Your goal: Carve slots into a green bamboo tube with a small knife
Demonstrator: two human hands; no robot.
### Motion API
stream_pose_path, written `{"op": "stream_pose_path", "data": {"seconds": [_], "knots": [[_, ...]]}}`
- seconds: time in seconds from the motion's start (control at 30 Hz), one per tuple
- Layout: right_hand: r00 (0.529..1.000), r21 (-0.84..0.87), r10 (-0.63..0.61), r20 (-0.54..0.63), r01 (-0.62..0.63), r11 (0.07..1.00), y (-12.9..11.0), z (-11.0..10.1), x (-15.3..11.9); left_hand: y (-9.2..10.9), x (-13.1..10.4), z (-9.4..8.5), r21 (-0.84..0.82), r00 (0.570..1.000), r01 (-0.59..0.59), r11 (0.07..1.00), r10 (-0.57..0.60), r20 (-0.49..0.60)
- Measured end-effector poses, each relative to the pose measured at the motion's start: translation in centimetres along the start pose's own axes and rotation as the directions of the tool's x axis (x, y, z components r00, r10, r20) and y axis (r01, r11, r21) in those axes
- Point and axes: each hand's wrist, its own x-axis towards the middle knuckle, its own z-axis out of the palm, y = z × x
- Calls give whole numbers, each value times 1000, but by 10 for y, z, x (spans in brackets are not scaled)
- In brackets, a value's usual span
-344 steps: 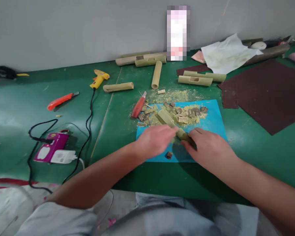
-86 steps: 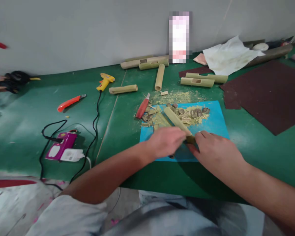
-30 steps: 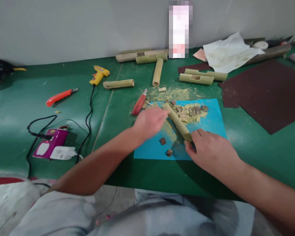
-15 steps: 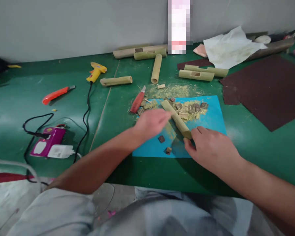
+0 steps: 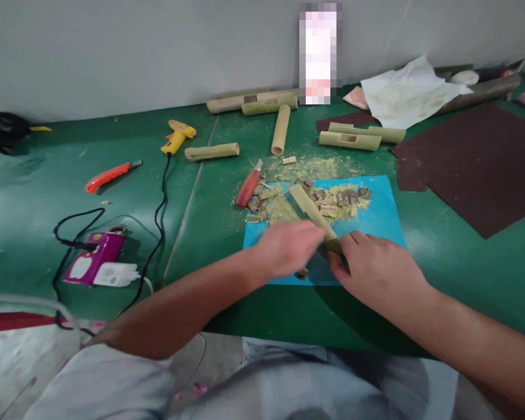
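Note:
A pale green bamboo tube (image 5: pixel 310 206) lies slantwise over a blue sheet (image 5: pixel 387 221). Its near end is gripped by my right hand (image 5: pixel 376 265), with the thumb on the near side. My left hand (image 5: pixel 289 248), blurred by motion, is closed against the tube's left side close to the right hand. Whatever its fingers pinch is hidden. Behind the tube, bamboo shavings and small brown offcuts (image 5: pixel 343 198) are heaped on the sheet. A red-handled knife (image 5: pixel 248 186) rests at the heap's left edge.
On the green table (image 5: pixel 201 233) are an orange utility knife (image 5: pixel 114 176), a yellow glue gun (image 5: pixel 177 137) and a purple power strip (image 5: pixel 100 252) with cables. More bamboo tubes (image 5: pixel 350 140) lie at the back. Dark brown sheets (image 5: pixel 476 169) are on the right.
My left hand has slid along the bamboo tube towards me, closer to my right hand. The right hand keeps its hold. The whole view has shifted slightly.

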Motion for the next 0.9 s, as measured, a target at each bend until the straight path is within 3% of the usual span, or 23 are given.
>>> {"op": "stream_pose_path", "data": {"seconds": [0.1,0.17,0.27,0.33,0.37,0.43,0.47,0.53,0.6,0.67,0.77,0.8,0.9], "knots": [[1000,-12,1,1,-1,1000,0,-1,-1,6,0,-1,-52,996,-66,996,69,54],[1000,-31,12,-13,-13,999,0,-1,-1,-7,3,-2,-19,999,3,1000,-3,-49],[999,-39,27,-21,-28,999,0,-1,0,-24,7,-4,28,968,176,984,-168,-187],[1000,-25,27,-7,-27,999,0,-1,0,-19,5,-4,65,988,112,992,-104,-115],[1000,-14,23,4,-23,1000,0,-1,0,-14,4,-3,79,999,9,997,-6,-32],[1000,0,17,19,-17,1000,0,-2,1,-7,1,-2,59,985,-137,989,129,110],[1000,1,19,18,-19,1000,0,-2,1,-7,2,-1,47,980,-165,985,158,124],[1000,-8,30,-4,-30,1000,0,-1,1,-16,4,-2,65,1000,-19,998,20,-10],[999,-16,29,-32,-29,999,0,0,0,-26,5,-3,41,974,156,987,-147,-171],[999,-13,14,-43,-14,1000,1,1,-1,-26,3,-3,34,973,150,988,-141,-181],[999,-10,-7,-38,6,1000,1,2,-2,-13,-3,-3,18,1000,-17,1000,17,-4],[999,-16,-6,-43,6,1000,1,2,-2,-11,-5,-3,6,1000,-19,1000,19,-11],[997,-42,9,-77,-13,999,0,1,-3,-23,-4,-5,-39,977,134,990,-139,-162]]}}
